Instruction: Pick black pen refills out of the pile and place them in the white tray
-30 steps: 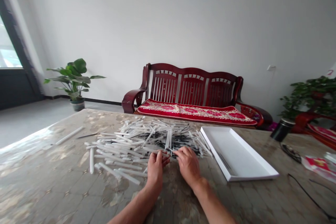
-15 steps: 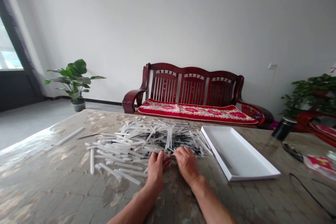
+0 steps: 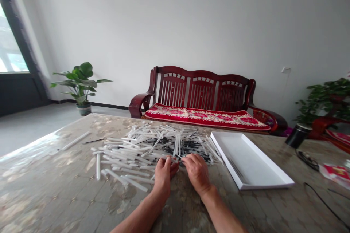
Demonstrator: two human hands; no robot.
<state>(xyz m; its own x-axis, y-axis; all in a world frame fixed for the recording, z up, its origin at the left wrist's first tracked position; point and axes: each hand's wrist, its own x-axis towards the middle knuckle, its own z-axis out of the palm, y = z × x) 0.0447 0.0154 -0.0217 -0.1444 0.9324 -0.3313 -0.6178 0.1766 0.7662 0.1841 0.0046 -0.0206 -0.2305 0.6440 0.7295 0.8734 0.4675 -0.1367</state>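
A loose heap of slim white plastic tubes and thin black sticks lies in front of me on the table. At the heap's near edge, my left hand is closed with its thumb on top, gripping a white tube that points toward my right hand. My right hand pinches close to that tube's end, its fingertips nearly meeting the left ones. Whatever sits in the right pinch is too small to make out. Several tubes stand out pointing away from me just beyond the hands.
Right of the heap is a shallow white tray with a few thin dark sticks along its left side. A black cylinder, a cable and a red-and-white packet are farther right. A wooden bench stands behind the table.
My right fingertips have drawn slightly away from the left hand. The whole view has shifted a little; the heap and the tray look the same.
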